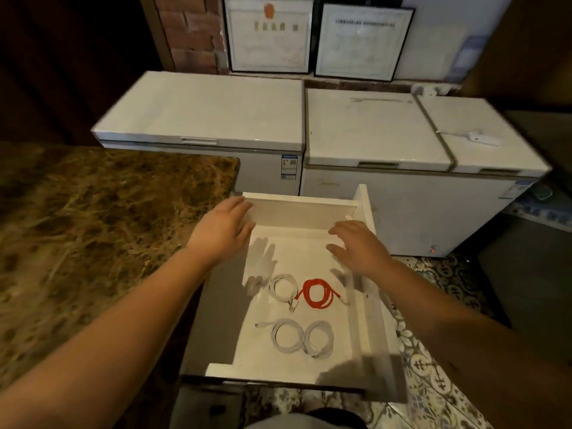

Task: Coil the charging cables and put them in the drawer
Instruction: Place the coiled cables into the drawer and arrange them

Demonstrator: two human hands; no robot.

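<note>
A white drawer [301, 209] stands pulled out below me. Several coiled cables lie flat on its floor: a white coil [283, 287] beside a red coil [318, 294], and two more white coils [288, 334] [320, 339] nearer to me. My left hand [224, 230] hovers over the drawer's far left corner, fingers spread and holding nothing. My right hand [359, 244] is held above the drawer's far right part, also spread and holding nothing. Both hands cast shadows on the drawer floor.
A brown marbled countertop [108, 227] lies to the left of the drawer. Two white chest freezers [210, 109] [387, 128] stand behind it, with framed papers [269, 35] on the wall. Patterned floor tiles [433, 366] show at the right.
</note>
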